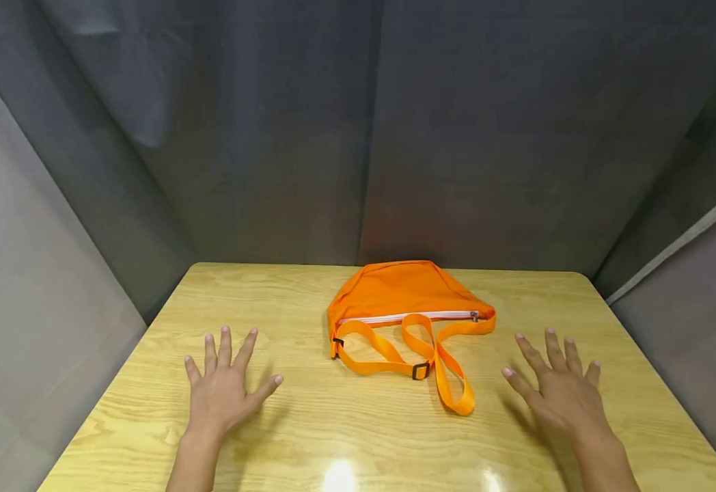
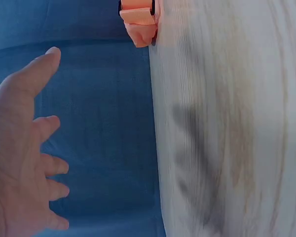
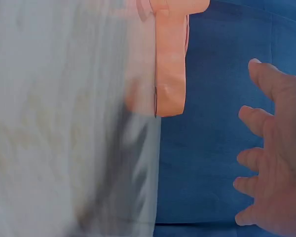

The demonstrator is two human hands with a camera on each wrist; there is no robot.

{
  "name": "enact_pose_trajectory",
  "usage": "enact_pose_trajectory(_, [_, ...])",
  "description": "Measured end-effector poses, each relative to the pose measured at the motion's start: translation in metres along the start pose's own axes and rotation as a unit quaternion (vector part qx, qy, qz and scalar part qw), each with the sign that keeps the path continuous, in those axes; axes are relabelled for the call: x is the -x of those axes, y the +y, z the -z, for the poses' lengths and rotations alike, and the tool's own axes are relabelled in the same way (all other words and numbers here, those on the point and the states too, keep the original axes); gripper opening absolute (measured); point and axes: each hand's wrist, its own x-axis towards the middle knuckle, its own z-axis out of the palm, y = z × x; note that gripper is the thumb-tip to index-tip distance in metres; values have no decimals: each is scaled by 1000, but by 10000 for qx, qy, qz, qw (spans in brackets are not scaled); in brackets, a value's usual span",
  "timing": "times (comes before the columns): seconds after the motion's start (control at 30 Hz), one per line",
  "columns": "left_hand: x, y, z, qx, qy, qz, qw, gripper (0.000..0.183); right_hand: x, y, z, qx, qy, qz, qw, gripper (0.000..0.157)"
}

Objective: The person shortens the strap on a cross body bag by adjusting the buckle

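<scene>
An orange waist bag (image 1: 416, 290) lies at the back middle of the table, its white zipper (image 1: 407, 318) facing the front. Its orange strap (image 1: 382, 367) spreads in loose loops before it, with a black slider buckle (image 1: 421, 371) on one stretch. My left hand (image 1: 219, 396) is to the left of the bag, palm down over the table, fingers spread and holding nothing. On the other side, my right hand (image 1: 561, 396) is held the same way, apart from the strap. The right wrist view shows part of the orange strap (image 3: 170, 64) beyond the fingers.
The light wooden table (image 1: 309, 437) has rounded back corners. Dark grey curtain (image 1: 272, 137) hangs right behind its back edge. Paler grey cloth panels (image 1: 38, 273) stand along the left and right sides. Light glares off the front of the tabletop.
</scene>
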Motion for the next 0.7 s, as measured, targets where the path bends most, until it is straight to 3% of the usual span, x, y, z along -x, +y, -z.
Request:
enact_pose_trajectory(0.13, [5,5,5,433,197,24,9989,83,3,-6,0,-511,-4,17,9987,73])
enact_pose_trajectory(0.3, [13,14,7,1171,649,50,9910,68,6,-23,1,-1508,-134,-40,9885,73])
enact_pose_trajectory(0.4, [9,22,3,1861,820,-8,9791,61,2,-34,1,-1920,61,-25,9814,68])
enact_pose_trajectory(0.53, [3,34,-8,2814,778,-53,9564,57,0,-45,-1,-2364,401,-32,9708,61])
enact_pose_trajectory(0.7, [-4,50,-20,3450,606,-29,9366,53,-5,-53,-7,-2876,598,-22,9559,55])
